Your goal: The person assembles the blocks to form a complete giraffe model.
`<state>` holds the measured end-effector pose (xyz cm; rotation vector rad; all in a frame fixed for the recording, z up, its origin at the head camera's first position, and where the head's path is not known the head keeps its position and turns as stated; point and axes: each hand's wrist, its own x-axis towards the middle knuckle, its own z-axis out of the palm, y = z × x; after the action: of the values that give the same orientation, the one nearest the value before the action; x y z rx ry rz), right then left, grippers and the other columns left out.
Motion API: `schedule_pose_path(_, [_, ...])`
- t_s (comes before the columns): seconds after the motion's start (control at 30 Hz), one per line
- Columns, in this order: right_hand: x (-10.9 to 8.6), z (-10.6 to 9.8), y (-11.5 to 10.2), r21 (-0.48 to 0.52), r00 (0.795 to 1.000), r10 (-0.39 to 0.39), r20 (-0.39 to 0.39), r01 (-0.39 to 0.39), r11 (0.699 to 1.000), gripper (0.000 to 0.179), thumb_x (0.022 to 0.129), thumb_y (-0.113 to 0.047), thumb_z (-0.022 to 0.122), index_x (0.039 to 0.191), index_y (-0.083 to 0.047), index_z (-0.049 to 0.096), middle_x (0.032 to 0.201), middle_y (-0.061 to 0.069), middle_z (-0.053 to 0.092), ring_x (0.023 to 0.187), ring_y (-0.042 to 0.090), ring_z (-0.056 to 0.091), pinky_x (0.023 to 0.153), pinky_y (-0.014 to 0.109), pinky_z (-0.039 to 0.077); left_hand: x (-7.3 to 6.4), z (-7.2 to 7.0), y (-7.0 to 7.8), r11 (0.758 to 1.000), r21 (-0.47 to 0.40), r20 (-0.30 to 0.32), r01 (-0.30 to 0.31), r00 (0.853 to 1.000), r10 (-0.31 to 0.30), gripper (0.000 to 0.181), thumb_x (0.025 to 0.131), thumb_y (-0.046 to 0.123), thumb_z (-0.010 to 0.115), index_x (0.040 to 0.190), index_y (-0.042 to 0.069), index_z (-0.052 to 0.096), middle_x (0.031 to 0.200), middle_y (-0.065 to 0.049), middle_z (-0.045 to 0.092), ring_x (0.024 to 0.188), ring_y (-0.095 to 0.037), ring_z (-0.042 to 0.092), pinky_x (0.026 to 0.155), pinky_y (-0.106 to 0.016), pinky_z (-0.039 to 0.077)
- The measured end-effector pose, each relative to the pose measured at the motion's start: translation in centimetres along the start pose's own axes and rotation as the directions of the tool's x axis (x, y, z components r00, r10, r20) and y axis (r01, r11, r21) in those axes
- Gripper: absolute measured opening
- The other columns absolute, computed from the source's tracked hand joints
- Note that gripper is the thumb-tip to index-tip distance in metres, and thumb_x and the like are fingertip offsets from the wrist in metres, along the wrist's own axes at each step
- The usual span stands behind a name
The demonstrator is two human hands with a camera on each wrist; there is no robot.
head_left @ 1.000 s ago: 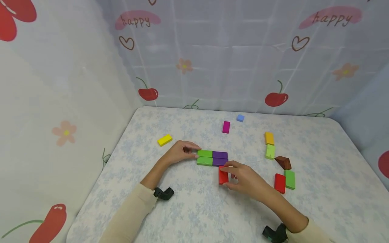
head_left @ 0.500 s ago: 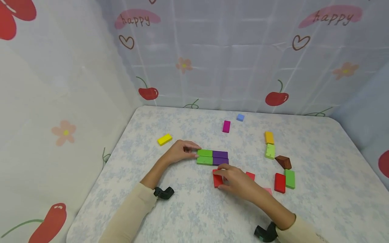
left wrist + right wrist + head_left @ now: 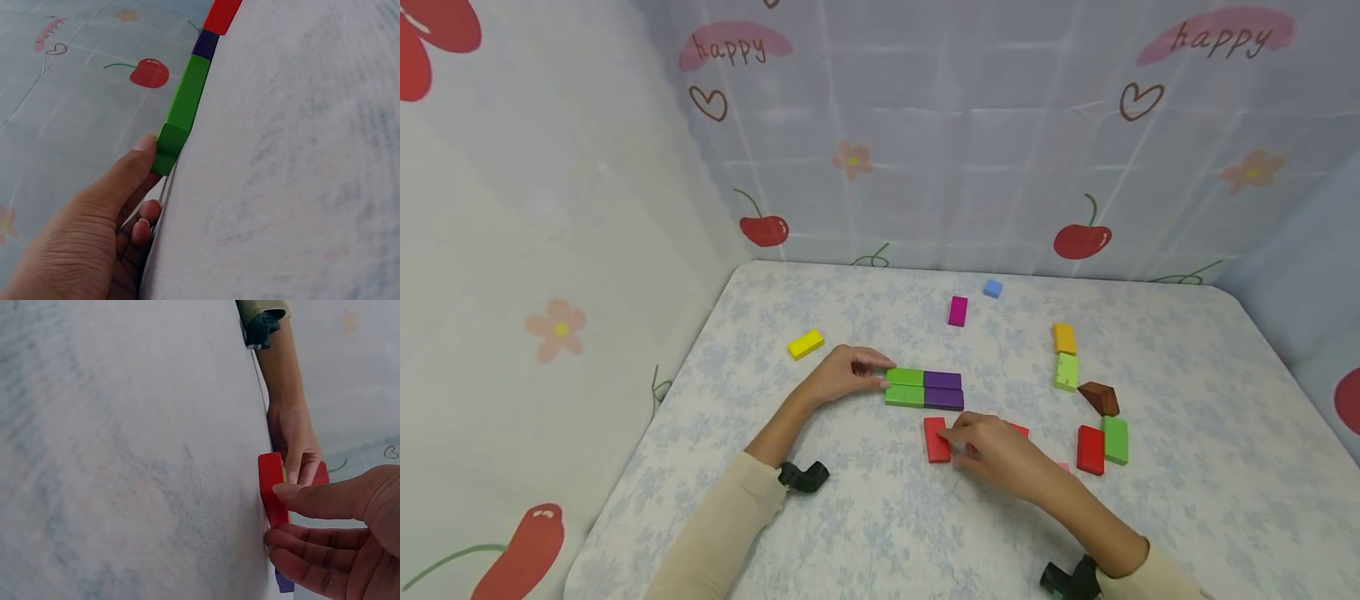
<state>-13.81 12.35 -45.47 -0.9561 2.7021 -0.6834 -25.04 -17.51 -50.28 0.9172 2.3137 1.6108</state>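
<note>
Two green blocks [image 3: 905, 397] and two purple blocks [image 3: 943, 399] lie flat, end to end in two adjoining rows. At their left end, my left hand [image 3: 846, 372] touches the green blocks with thumb and forefinger; the other fingers hang loosely curled below in the left wrist view. A red block [image 3: 933, 450] lies just in front of the purple ones, with a narrow gap. My right hand [image 3: 1000, 450] is at its right side, one digit touching it. In the right wrist view, the thumb [image 3: 312, 497] rests on the red block [image 3: 270, 478], the fingers beside its end.
A yellow block [image 3: 806, 344] lies left; magenta [image 3: 957, 311] and blue [image 3: 992, 288] pieces lie at the back. To the right are orange [image 3: 1064, 338], lime [image 3: 1066, 372], brown triangular [image 3: 1101, 398], red [image 3: 1091, 450] and green [image 3: 1116, 440] blocks. My right hand partly hides red and pink pieces.
The red block has moved left and slightly toward me. My right hand has loosened its grip on it and shifted back right. The left hand stays at the green blocks.
</note>
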Motion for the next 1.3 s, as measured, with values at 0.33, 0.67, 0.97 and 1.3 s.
schedule_pose_path(0.33, [1.5,0.6,-0.4,-0.015,0.997,-0.083,0.01,0.083,0.996,0.033,0.084,-0.007,0.083,0.116,0.0,0.076,0.107,0.007,0.069,0.091,0.019,0.064,0.075,0.029,0.055,0.2,0.1,-0.3,1.0,0.011,0.002,-0.014,1.0,0.014,0.032,0.086,0.0,0.079,0.118,-0.002,0.074,0.115,-0.015,0.073,0.066,-0.015,0.048,0.06,-0.023,0.041])
schedule_pose_path(0.67, [3.3,1.4,-1.5,-0.009,0.993,-0.119,0.01,0.119,0.993,0.034,0.086,-0.007,0.082,0.118,0.001,0.075,0.104,0.007,0.07,0.082,0.014,0.061,0.069,0.023,0.051,0.5,0.1,-3.0,0.999,0.031,-0.02,0.019,1.0,-0.018,0.033,0.085,0.012,0.084,0.117,0.013,0.078,0.113,-0.001,0.074,0.066,-0.015,0.048,0.06,-0.024,0.041])
schedule_pose_path(0.97, [4.6,2.1,-2.3,-0.007,0.995,-0.104,0.0,0.104,0.995,0.032,0.086,-0.01,0.082,0.116,-0.001,0.076,0.109,0.009,0.072,0.096,0.021,0.067,0.079,0.031,0.056,0.4,0.0,-2.9,0.999,0.051,-0.006,0.011,1.0,-0.011,0.032,0.086,0.016,0.084,0.118,0.016,0.078,0.112,0.003,0.074,0.066,-0.013,0.049,0.06,-0.025,0.042])
schedule_pose_path(1.3, [5.7,2.6,-3.0,0.002,0.996,-0.067,-0.051,0.067,0.998,0.033,0.085,-0.011,0.083,0.117,-0.002,0.076,0.105,0.008,0.072,0.089,0.016,0.065,0.071,0.027,0.052,0.4,-0.1,-2.8,0.999,0.038,0.004,0.004,1.0,-0.004,0.034,0.085,0.013,0.084,0.118,0.011,0.078,0.114,-0.003,0.074,0.067,-0.013,0.048,0.061,-0.024,0.04])
